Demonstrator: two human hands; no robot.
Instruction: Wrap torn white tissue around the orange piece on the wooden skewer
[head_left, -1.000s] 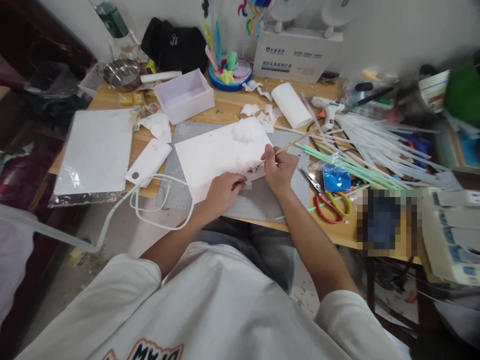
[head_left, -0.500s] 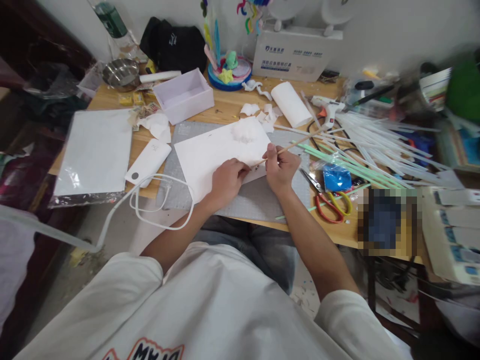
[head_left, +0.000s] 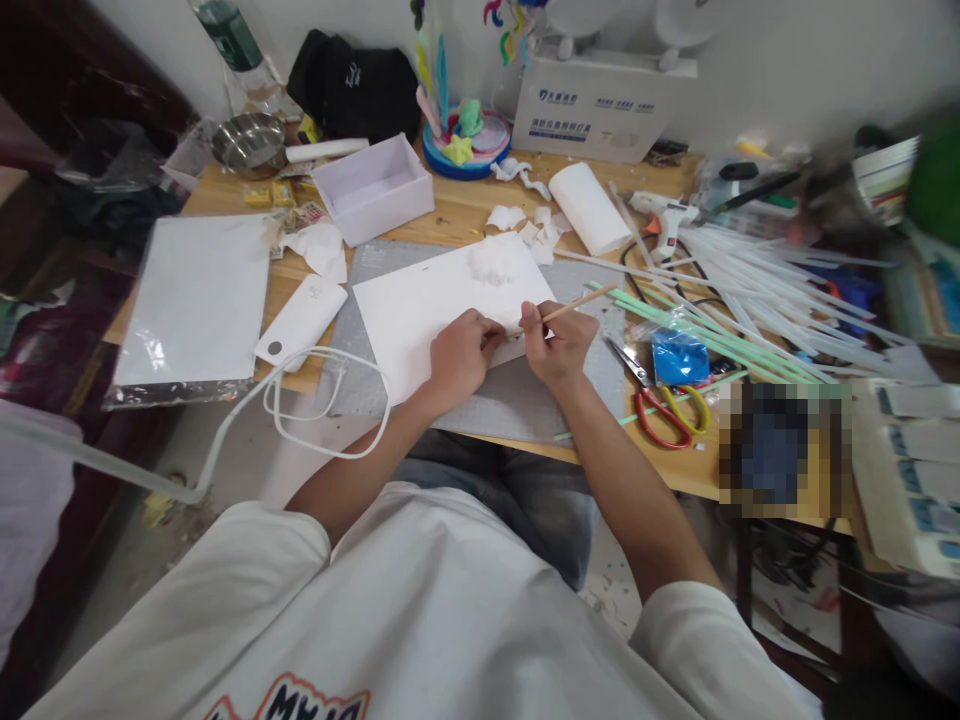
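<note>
A thin wooden stick is gripped between the closed fingers of my right hand. It slants up to the right, and its lower end comes close to my left fingertips. My left hand is pinched shut over the near edge of a white sheet; what sits between its fingers is too small to make out. Fluffy white material lies in a small heap on the sheet, beyond both hands. Under the sheet is a grey cutting mat.
Scissors and a blue packet lie right of the mat. Behind them are a glue gun and many translucent sticks. Leftward, a white cable loops near my left forearm, beside a white device. A lidless box stands behind.
The wooden stick has slid down and left through my right hand, so less of it sticks out at upper right. Both hands stay close together over the sheet. The view has shifted slightly.
</note>
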